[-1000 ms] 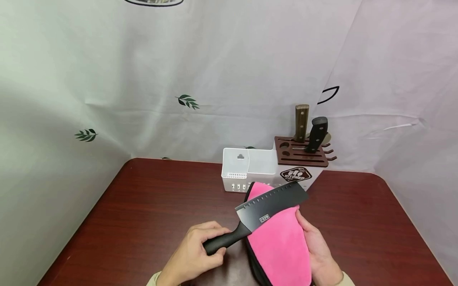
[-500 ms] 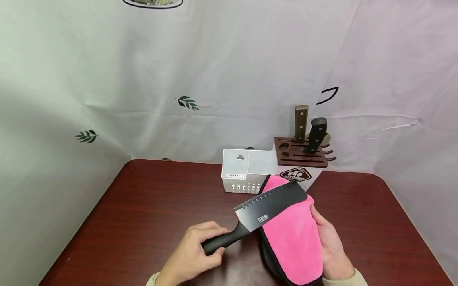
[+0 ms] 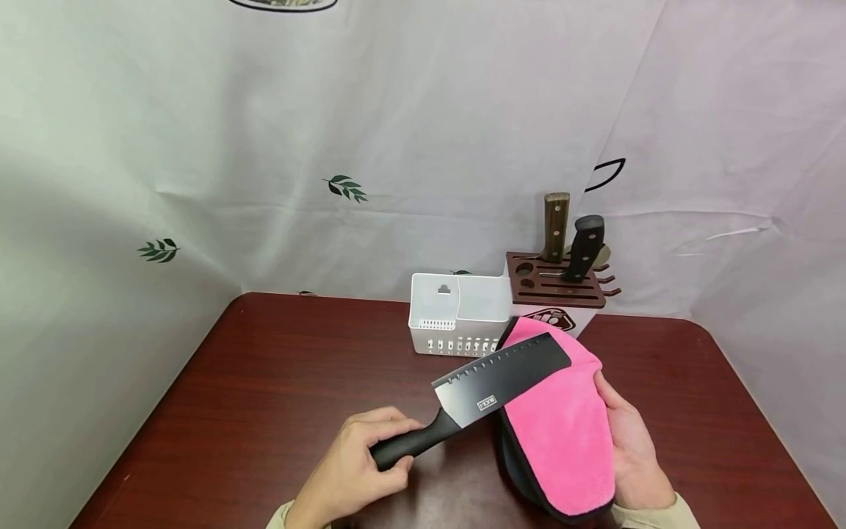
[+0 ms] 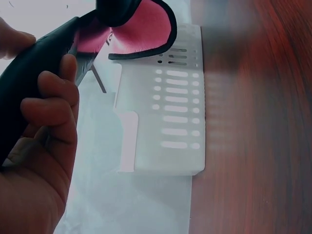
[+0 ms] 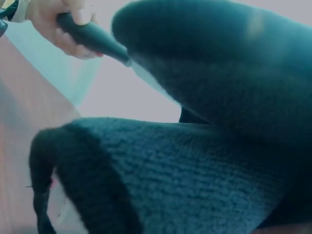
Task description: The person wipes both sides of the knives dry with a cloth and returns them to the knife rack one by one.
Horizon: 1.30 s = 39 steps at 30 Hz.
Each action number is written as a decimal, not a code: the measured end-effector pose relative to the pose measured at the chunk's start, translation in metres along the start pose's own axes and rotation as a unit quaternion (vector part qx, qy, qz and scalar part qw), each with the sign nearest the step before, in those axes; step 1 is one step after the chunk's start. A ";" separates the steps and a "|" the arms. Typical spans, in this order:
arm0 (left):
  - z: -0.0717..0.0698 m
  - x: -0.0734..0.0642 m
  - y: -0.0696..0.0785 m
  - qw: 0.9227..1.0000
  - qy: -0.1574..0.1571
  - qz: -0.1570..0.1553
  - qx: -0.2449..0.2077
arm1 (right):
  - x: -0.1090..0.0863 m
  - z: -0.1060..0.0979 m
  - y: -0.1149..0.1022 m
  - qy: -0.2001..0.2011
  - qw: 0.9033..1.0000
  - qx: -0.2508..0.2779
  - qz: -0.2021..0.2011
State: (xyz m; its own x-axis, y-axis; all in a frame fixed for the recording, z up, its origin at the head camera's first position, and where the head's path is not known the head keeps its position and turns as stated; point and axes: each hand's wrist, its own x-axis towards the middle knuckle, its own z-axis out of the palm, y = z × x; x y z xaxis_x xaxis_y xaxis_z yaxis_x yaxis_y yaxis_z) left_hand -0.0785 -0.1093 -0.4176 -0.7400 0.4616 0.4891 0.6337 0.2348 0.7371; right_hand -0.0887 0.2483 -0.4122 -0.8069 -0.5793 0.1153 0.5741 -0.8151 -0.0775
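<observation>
My left hand [image 3: 357,459] grips the black handle of a cleaver [image 3: 502,378] above the table. Its dark, wide blade slants up to the right, with a row of notches along the upper edge. Behind the blade is a folded pink cloth [image 3: 562,433] with black edging, touching or very near it. My right hand [image 3: 634,452] holds that cloth from its right side, thumb on the edge and most fingers hidden beneath. In the right wrist view the cloth's grey-blue underside [image 5: 175,165] fills most of the picture. The left wrist view shows fingers curled round the cleaver handle [image 4: 29,83].
A white perforated rack [image 3: 456,334] stands at the back of the red-brown table [image 3: 297,367]. Its brown slotted top [image 3: 555,294] holds a wooden-handled knife [image 3: 556,228] and a black-handled one [image 3: 585,250], with hooks at the side. A white curtain [image 3: 396,110] hangs behind.
My right hand and the cloth have slid to the right and slightly away along the blade, toward its tip. The left hand and cleaver have hardly moved.
</observation>
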 end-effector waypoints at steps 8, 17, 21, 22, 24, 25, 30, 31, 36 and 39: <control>0.001 0.000 -0.002 0.999 0.000 0.037 -0.004 | -0.007 0.007 -0.006 0.045 0.998 0.013 -0.035; 0.001 -0.001 -0.003 0.999 -0.001 0.035 0.001 | -0.004 0.005 -0.003 0.019 0.999 0.006 -0.025; 0.001 0.000 -0.003 1.000 -0.001 0.030 0.004 | -0.001 0.003 0.001 -0.004 1.000 -0.007 -0.005; 0.001 0.000 -0.003 1.000 -0.001 0.031 0.005 | 0.000 0.003 0.002 -0.005 1.000 -0.009 -0.002; 0.001 0.000 -0.003 1.000 -0.001 0.026 0.003 | 0.001 0.002 0.005 -0.008 1.000 -0.013 0.004; 0.001 0.000 -0.002 1.000 -0.001 0.026 0.001 | 0.002 0.001 0.007 -0.008 1.000 -0.015 0.005; 0.002 0.000 -0.002 1.000 0.000 0.028 -0.005 | 0.006 -0.001 0.017 -0.013 0.999 -0.034 0.017; 0.002 0.000 -0.002 1.000 -0.002 0.023 -0.005 | 0.007 -0.002 0.019 -0.013 0.999 -0.036 0.020; 0.001 0.001 0.000 1.000 -0.013 -0.006 -0.005 | 0.012 -0.006 0.028 -0.022 0.998 -0.044 0.037; 0.001 0.001 0.001 1.000 -0.015 -0.013 -0.002 | 0.014 -0.007 0.033 -0.020 0.998 -0.051 0.044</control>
State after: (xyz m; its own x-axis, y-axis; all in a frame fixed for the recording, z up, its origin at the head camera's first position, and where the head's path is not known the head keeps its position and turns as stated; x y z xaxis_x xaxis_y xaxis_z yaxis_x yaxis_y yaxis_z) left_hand -0.0783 -0.1077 -0.4174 -0.7486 0.4813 0.4560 0.6140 0.2436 0.7508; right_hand -0.0824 0.2133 -0.4198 -0.7470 -0.6491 0.1437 0.6231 -0.7590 -0.1890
